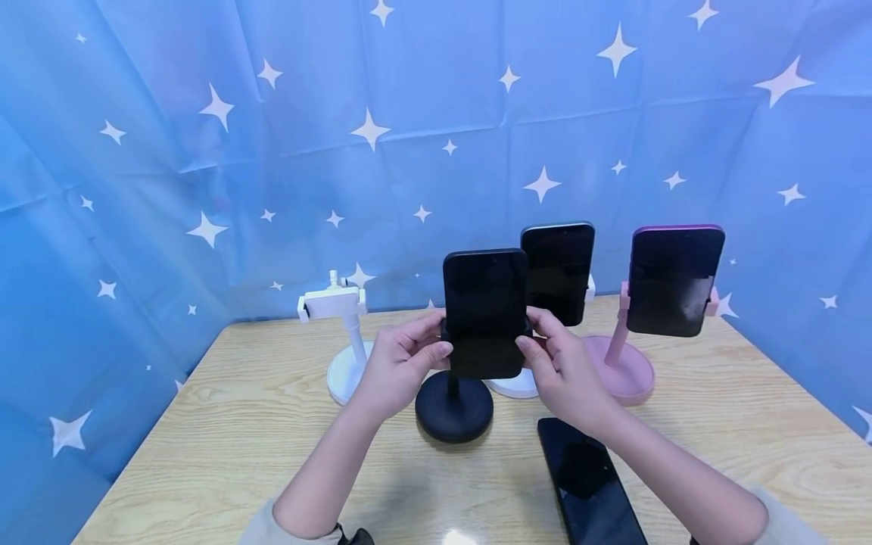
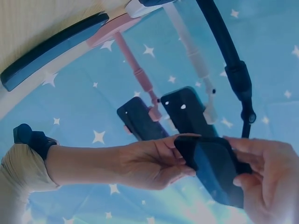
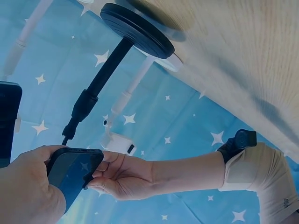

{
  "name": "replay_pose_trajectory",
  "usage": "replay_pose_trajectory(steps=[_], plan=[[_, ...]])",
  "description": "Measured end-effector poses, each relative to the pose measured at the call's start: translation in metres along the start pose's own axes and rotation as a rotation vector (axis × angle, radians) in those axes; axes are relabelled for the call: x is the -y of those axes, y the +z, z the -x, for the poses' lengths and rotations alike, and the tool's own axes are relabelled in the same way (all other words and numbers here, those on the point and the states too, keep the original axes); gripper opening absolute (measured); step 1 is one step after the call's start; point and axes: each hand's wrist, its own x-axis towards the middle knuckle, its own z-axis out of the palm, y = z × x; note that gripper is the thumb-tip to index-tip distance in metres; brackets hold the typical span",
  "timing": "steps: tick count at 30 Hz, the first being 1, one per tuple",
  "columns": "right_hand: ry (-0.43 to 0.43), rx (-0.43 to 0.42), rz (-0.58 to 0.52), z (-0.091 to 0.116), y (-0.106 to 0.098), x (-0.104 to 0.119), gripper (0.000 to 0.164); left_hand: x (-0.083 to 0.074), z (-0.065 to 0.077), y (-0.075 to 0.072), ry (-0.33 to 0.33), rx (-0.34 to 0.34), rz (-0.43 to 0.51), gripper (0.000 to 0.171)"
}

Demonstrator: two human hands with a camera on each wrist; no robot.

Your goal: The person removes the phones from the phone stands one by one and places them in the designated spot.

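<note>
A black smartphone [image 1: 487, 303] stands upright at the head of a black phone stand, whose round base [image 1: 454, 409] rests on the table. My left hand [image 1: 407, 367] grips the phone's left edge low down, thumb in front and fingers behind. On the opposite edge my right hand [image 1: 568, 375] grips at the same height, its thumb near the screen. The stand's dark clamp shows at both sides between my fingers; its rest is hidden behind the phone. From the right wrist view, the black pole [image 3: 110, 67] runs from the base to the phone [image 3: 74, 172].
A white phone stand [image 1: 331, 304] with no phone stands at the left. Behind and right, one phone [image 1: 557, 265] sits on a white stand, another [image 1: 674, 280] on a pink stand [image 1: 627, 371]. A dark phone [image 1: 589, 484] lies flat near my right forearm. A starry blue curtain [image 1: 436, 174] hangs behind.
</note>
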Motion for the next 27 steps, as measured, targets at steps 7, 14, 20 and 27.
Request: replay_pose_trajectory(steps=[7,14,20,27], plan=[[-0.019,-0.028,-0.024,0.012,-0.004,0.004,0.03,-0.006,0.006,0.006,0.0,0.05,0.036,0.038],[-0.101,-0.102,-0.021,0.022,-0.006,0.005,0.029,-0.01,0.011,0.011,0.006,0.097,0.03,0.038],[-0.123,-0.112,-0.004,0.029,-0.007,0.007,0.024,-0.007,0.015,0.013,0.009,0.14,0.053,0.038],[-0.127,-0.119,-0.03,0.039,-0.007,0.006,0.023,-0.003,0.018,0.016,0.02,0.185,0.098,0.037]])
